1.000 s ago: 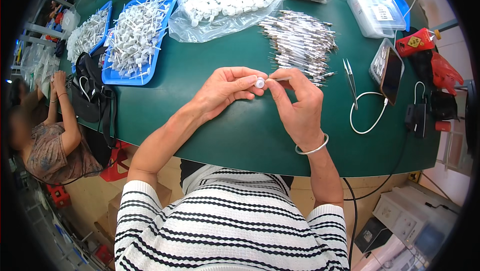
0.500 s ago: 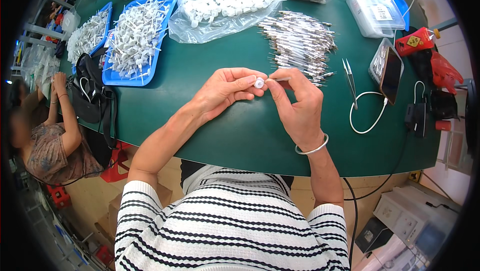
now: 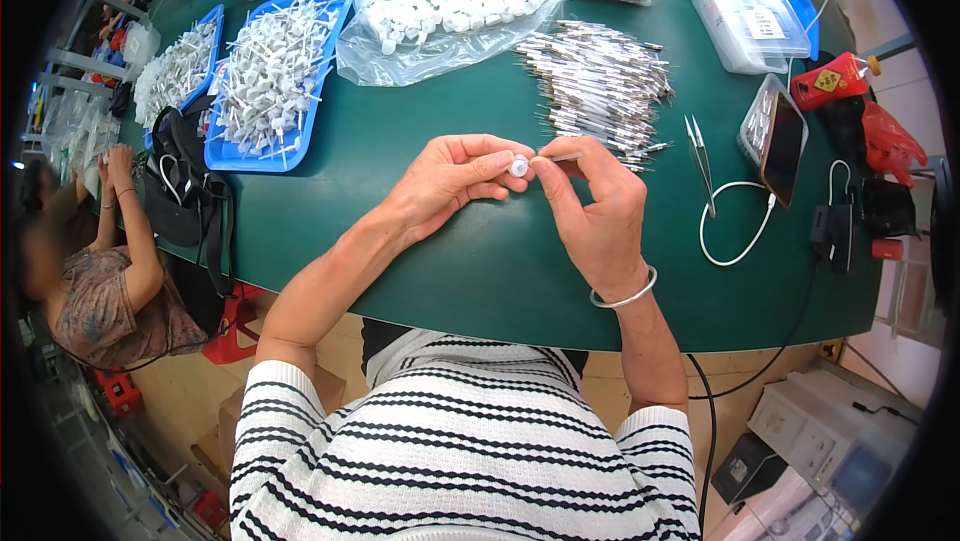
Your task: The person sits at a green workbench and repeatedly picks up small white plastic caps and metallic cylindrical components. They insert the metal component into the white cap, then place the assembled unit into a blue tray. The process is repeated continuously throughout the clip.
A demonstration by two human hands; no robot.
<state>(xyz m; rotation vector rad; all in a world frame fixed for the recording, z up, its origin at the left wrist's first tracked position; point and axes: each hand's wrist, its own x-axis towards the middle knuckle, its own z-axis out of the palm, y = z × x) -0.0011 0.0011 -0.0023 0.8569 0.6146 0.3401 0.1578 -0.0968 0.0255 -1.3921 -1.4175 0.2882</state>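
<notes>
My left hand (image 3: 450,179) pinches a small white plastic cap (image 3: 518,168) between thumb and forefinger, over the green table. Close against its right side is my right hand (image 3: 598,196), closed with thumb and forefinger on a thin metal-and-white rod (image 3: 562,157). The rod's inner end is hidden by my fingertips, so I cannot tell whether it sits in the cap. Just beyond my right hand lies a heap of similar thin rods (image 3: 600,86). A clear bag of loose white caps (image 3: 450,1) stands beyond my hands.
Blue trays (image 3: 330,71) of white stemmed pieces stand at left beside a black bag (image 3: 180,191). Tweezers (image 3: 699,161), a white cable (image 3: 705,241), a phone (image 3: 784,156) and a lidded plastic box (image 3: 750,26) lie at right. Another person (image 3: 120,281) sits at far left.
</notes>
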